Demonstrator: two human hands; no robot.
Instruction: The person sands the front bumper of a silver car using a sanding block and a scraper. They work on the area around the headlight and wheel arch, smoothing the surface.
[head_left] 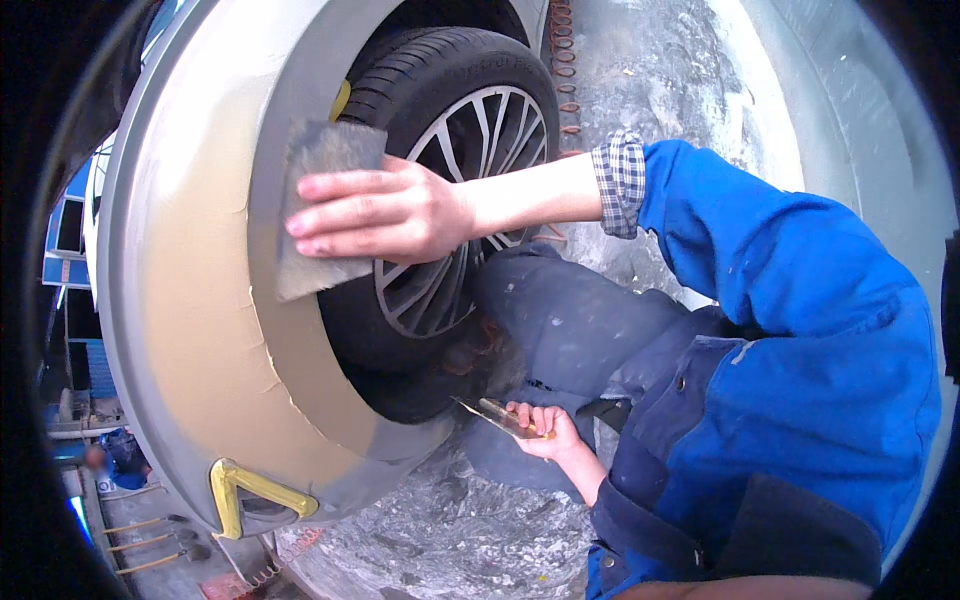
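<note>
With my right hand [390,212], fingers stretched over its face, I press a flat grey putty spreader [340,150] against the rim of the wheel arch. The spreader's lower edge is smeared. A broad patch of beige putty [200,280] covers the grey car panel [160,90] beside it, with thin raised ridges running along the patch. Lower down, near my leg, my left hand [550,435] is closed around a putty knife [500,413] with a shiny flat blade; a bit of yellow shows under the fingers. The right thumb is hidden.
A black tyre [440,60] with a silver spoked rim sits inside the arch. Yellow tape [232,490] outlines an opening low on the panel. A red coiled hose [567,75] hangs behind the wheel. Another person [122,458] is in the background. The floor [450,530] is stained grey.
</note>
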